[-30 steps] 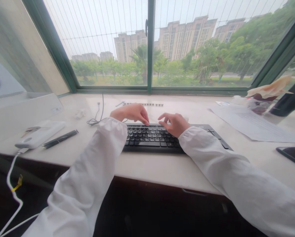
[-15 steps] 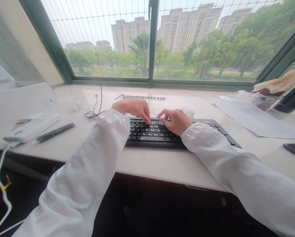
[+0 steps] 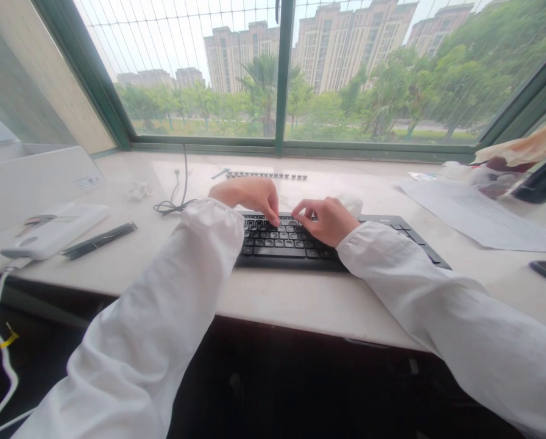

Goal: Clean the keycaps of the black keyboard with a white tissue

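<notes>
Head view: left hand (image 3: 251, 194) bunched, right hand (image 3: 328, 221) curled, both over one keyboard (image 3: 282, 251); cannot tell if pinching.

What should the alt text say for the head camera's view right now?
A person's left hand and right hand, in white sleeves, bend over a black keyboard on a pale counter. Behind it lies a row of small dark pieces, before a green-framed window; a white paper sheet lies to the right.
</notes>
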The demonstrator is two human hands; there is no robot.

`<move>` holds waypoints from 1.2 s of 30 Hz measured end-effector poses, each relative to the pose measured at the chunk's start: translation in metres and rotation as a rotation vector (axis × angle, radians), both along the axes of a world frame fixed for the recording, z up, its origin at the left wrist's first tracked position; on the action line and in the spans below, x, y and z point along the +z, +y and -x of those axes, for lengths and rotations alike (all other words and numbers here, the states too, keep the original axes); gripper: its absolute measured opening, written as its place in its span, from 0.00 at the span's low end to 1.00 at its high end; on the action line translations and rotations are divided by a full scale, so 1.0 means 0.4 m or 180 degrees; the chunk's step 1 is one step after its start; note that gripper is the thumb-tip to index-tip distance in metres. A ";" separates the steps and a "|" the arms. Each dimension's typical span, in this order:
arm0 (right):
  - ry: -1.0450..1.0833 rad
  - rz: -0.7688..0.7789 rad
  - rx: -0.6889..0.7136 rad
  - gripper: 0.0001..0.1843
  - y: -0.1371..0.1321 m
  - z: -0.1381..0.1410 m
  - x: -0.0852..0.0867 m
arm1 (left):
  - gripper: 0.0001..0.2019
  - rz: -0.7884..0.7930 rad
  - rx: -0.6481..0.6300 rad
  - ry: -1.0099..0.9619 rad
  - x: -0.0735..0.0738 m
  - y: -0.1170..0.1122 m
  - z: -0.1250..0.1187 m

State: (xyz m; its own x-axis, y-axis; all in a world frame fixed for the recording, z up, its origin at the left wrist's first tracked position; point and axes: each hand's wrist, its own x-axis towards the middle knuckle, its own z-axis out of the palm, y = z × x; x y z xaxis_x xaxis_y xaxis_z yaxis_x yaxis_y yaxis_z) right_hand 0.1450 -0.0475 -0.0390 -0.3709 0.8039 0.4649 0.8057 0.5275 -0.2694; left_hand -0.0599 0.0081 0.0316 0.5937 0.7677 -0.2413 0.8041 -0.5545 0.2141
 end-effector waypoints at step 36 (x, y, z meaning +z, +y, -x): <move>-0.0228 0.0069 0.0582 0.10 -0.016 0.050 0.032 | 0.15 -0.0200 -0.0190 -0.0177 0.000 -0.011 -0.014</move>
State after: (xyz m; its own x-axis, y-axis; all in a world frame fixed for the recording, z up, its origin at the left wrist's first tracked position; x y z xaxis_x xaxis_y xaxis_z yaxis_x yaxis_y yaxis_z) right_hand 0.1249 -0.0540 -0.0264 -0.5431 0.7297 0.4154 0.7146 0.6615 -0.2276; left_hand -0.0543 0.0036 0.0318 0.6499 0.7432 -0.1592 0.7571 -0.6148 0.2210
